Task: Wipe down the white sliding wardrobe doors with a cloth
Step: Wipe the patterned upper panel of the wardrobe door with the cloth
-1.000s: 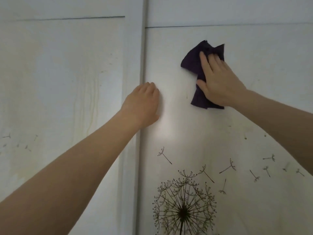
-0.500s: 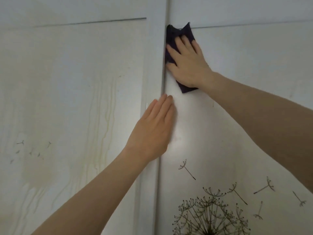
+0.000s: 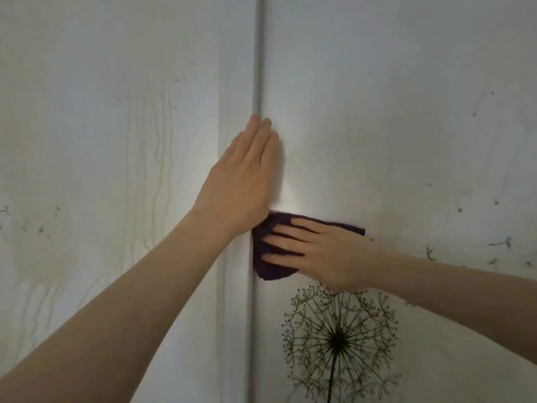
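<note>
Two white sliding wardrobe doors fill the view: the left door [image 3: 87, 141] with yellowish drip stains, and the right door [image 3: 406, 112] with a black dandelion print. A dark purple cloth [image 3: 271, 267] lies flat on the right door beside the vertical seam. My right hand [image 3: 316, 251] presses it there with straight, spread fingers pointing left. My left hand [image 3: 241, 181] rests flat on the seam just above the cloth, fingers straight and pointing up. Part of the cloth is hidden under my right hand.
The raised door edge [image 3: 257, 68] runs top to bottom between the doors. The dandelion print [image 3: 337, 338] sits low on the right door, with scattered seed marks [image 3: 499, 244] to its right. Small dark specks dot both doors.
My right hand has slid the cloth down along the seam, from above my left hand to just below it. My left hand stays flat on the seam.
</note>
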